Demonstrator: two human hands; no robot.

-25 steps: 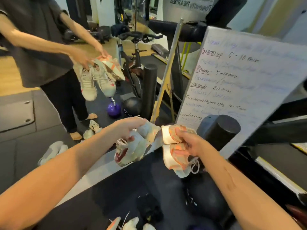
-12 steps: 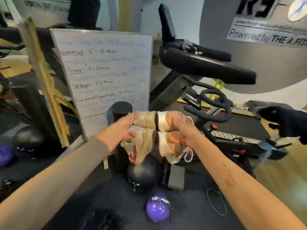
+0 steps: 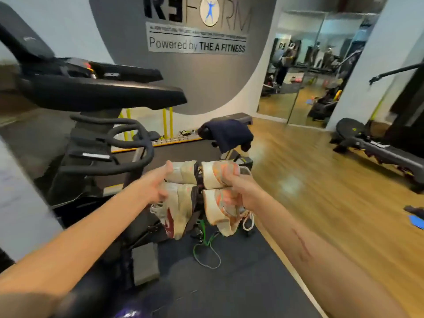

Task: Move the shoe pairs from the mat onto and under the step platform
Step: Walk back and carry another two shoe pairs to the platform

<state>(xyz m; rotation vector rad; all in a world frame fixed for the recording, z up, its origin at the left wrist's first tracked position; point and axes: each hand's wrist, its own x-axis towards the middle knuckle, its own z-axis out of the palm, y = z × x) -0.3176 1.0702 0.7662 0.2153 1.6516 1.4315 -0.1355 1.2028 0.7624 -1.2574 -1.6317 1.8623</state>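
Left hand [image 3: 158, 188] fingers curl around a cream-and-red sneaker pair [image 3: 177, 203]; right hand [image 3: 238, 191] fingers clutch a cream-and-orange sneaker pair [image 3: 218, 203], both held midair.

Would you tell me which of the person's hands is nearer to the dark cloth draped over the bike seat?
Right. The right hand, gripping an orange-marked shoe pair, sits just below the dark cloth; the left hand, holding the red-marked shoe pair, is farther left.
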